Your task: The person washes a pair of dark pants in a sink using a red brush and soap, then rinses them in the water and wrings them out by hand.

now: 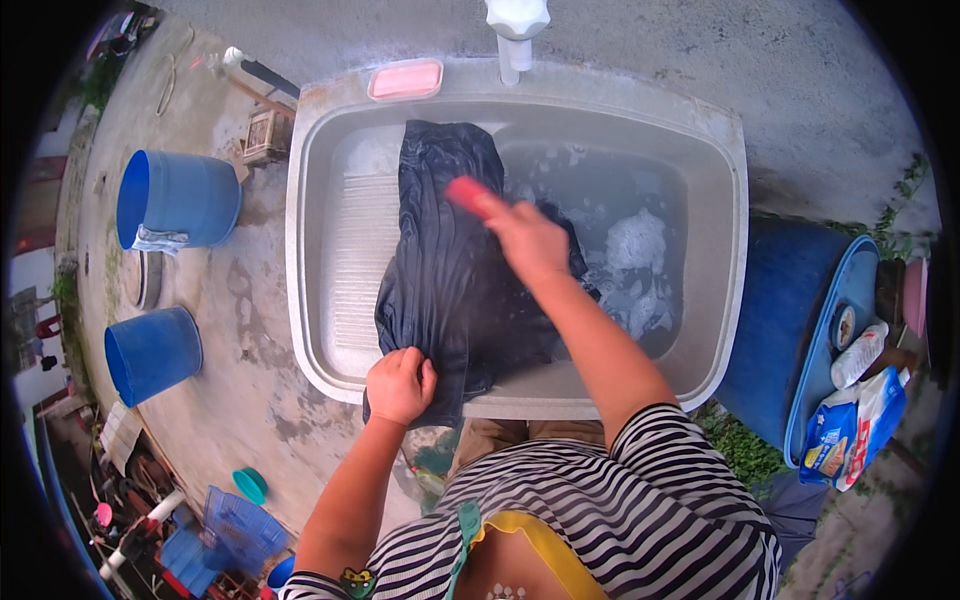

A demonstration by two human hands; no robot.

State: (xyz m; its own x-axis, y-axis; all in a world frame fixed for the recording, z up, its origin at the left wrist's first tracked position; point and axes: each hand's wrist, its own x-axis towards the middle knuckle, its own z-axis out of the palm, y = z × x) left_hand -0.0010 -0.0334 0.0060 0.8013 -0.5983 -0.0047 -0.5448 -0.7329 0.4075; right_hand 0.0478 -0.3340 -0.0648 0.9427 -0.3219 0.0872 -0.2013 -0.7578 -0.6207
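Note:
Dark wet trousers or a similar garment (439, 247) lie over the ribbed washboard (356, 262) of a grey laundry sink (739, 240), partly down in the soapy water (562, 169). At the front rim, my left hand (401, 384) grips a fold of the dark cloth. My right hand (531, 238) holds a red scrubbing brush (474, 196) over the garment; the brush is blurred, and whether it touches the cloth cannot be told. White suds (636, 240) float in the right part of the basin.
A pink bar of soap in a dish (406, 79) sits on the back rim, left of a white tap (517, 22). Right of the sink stands a blue barrel (795, 330) bearing a detergent bag (851, 435) and a plastic bottle (859, 356). Two blue buckets (191, 199) (154, 352) are at left.

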